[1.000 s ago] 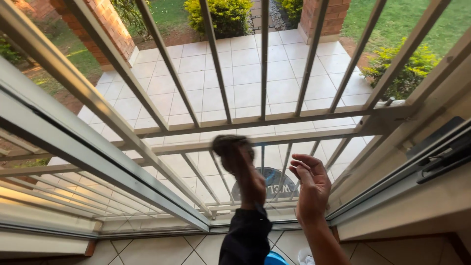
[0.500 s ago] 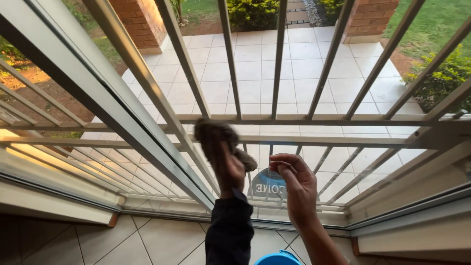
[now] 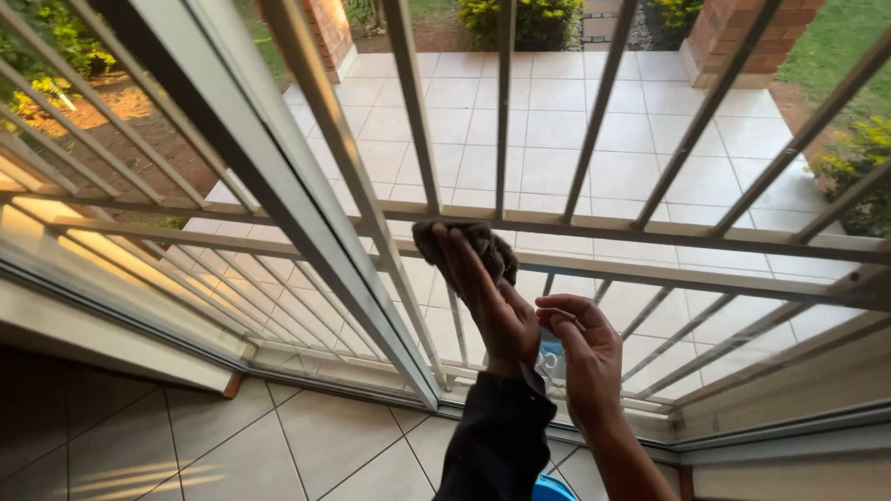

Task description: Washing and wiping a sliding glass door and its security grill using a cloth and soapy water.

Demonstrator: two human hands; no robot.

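My left hand (image 3: 492, 301), in a dark sleeve, presses a dark brownish cloth (image 3: 484, 241) against the glass just under the upper horizontal rail (image 3: 650, 227) of a cream metal security gate. Its fingers point up along the pane. My right hand (image 3: 585, 348), bare-armed, hovers just right of and below the left, with its fingers loosely curled toward the thumb and nothing visible in them. It touches neither the cloth nor the glass.
A grey sliding-door frame (image 3: 306, 223) runs diagonally on the left. A blue container's rim (image 3: 554, 489) shows by my arms, above beige floor tiles (image 3: 306, 445). Beyond the bars lie a tiled patio (image 3: 548, 139), brick pillars and shrubs.
My left hand with the cloth has shifted a little right and up along the glass, ending just below the rail. My right hand stays beside it, and the view has swung leftward.
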